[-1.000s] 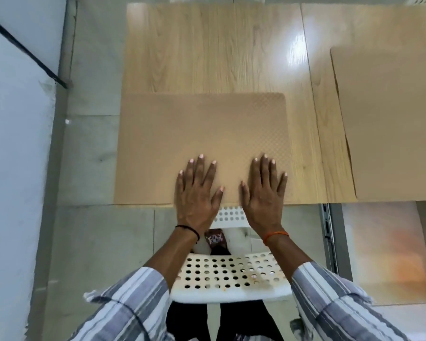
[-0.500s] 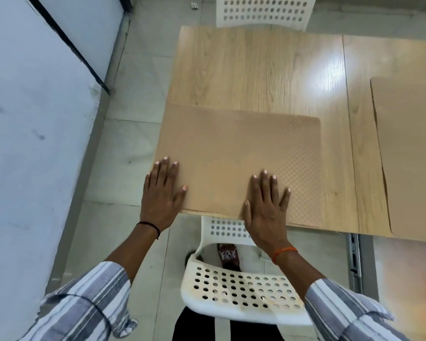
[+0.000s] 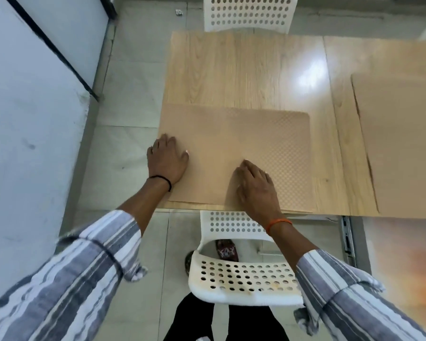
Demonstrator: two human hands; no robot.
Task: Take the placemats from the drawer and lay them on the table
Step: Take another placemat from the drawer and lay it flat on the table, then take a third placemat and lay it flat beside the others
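While seemingly squaring the placemat (image 3: 244,143) at the surface's (image 3: 244,70) near left corner, curls left hand (image 3: 167,161) at its overhanging left edge, grip unclear, and pins it under empty, loosely bent right hand (image 3: 255,185).

One wide-angle camera, worn on the person's head, looks steeply down, from close above, at the near edge of the desk (image 3: 244,70).

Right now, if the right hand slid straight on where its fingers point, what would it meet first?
For the right hand the way looks free: placemat, then bare table, perhaps the far white chair beyond it.
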